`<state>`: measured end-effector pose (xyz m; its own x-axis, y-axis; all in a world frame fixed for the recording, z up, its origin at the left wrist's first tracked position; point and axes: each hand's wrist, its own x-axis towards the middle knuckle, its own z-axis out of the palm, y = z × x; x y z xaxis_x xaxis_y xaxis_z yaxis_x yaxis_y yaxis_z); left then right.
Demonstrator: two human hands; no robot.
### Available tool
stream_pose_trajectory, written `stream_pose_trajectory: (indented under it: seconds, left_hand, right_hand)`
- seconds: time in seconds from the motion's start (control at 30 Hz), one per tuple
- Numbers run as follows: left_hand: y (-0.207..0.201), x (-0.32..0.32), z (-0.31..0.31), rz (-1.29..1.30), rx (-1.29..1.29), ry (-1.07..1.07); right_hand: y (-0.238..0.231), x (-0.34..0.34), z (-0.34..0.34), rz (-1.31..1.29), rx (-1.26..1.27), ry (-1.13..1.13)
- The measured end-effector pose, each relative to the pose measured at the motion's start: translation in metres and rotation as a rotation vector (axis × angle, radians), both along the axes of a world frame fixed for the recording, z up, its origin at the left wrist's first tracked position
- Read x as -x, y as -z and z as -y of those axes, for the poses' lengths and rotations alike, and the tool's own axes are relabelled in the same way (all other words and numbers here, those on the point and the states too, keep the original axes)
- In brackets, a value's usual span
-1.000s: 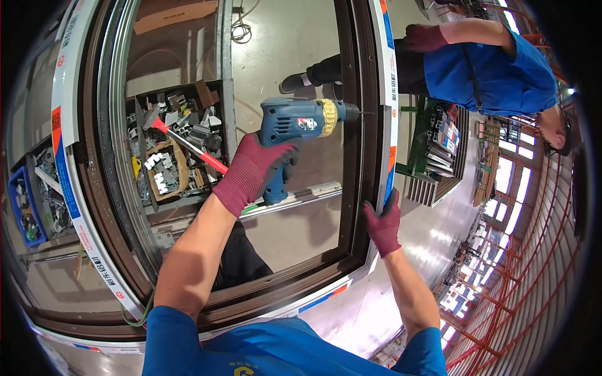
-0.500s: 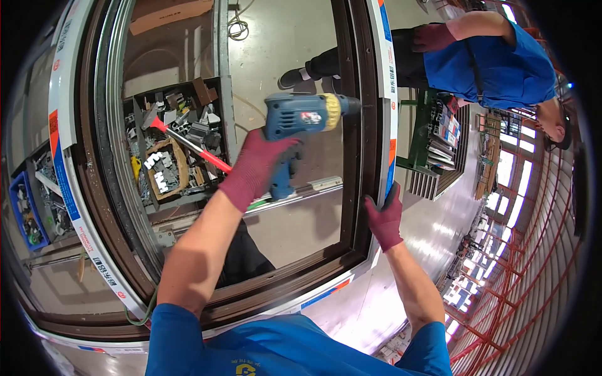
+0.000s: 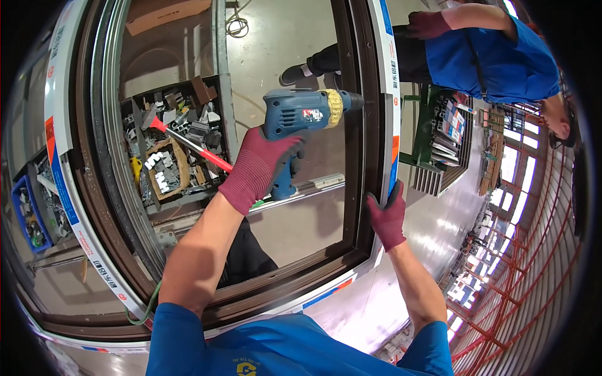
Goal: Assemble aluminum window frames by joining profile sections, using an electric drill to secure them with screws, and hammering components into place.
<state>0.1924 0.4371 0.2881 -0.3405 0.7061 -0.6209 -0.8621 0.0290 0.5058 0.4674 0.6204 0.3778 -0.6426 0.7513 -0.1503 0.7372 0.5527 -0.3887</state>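
My left hand [image 3: 254, 169], in a maroon glove with dark fingertips, is closed round the handle of a blue power drill [image 3: 295, 114]. A yellow wrapping circles the front of the drill. Its chuck points right, with its nose at the inner side of the brown window frame [image 3: 370, 150]; the bit's tip cannot be made out. My right hand [image 3: 387, 219], gloved alike, grips the outer edge of that same frame side, nearer to me, thumb on the inner side and fingers over the taped rim.
Below the frame opening, a dark bin [image 3: 222, 125] holds metal fittings and a red-handled hammer [image 3: 194, 147]. A blue crate [image 3: 30, 213] sits far left. Beyond the frame's right side, a person in a blue shirt [image 3: 495, 59] stands near a green rack [image 3: 423, 128].
The drill and both hands keep nearly the same place on the frame, the drill's nose still against its right side. The other person's gloved hand has shifted slightly left and up.
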Motion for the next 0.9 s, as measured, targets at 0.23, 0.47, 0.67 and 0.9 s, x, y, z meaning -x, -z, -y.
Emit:
stream_pose_trajectory:
  seconds: [0.23,0.47,0.67,0.9]
  left_hand:
    - [-0.001,-0.004,0.001,0.007,-0.037,-0.046]
    - [-0.006,-0.001,-0.002,0.004,-0.013,-0.012]
    - [-0.010,0.001,0.000,0.008,-0.018,0.012]
    - [-0.008,0.002,-0.011,0.096,-0.064,0.056]
  right_hand:
    - [0.001,0.002,0.002,0.020,-0.043,0.001]
    - [0.003,-0.003,-0.002,0.027,-0.044,0.009]
    - [0.002,-0.002,-0.001,0.031,-0.046,0.015]
    - [0.006,-0.016,-0.008,-0.001,0.034,0.028]
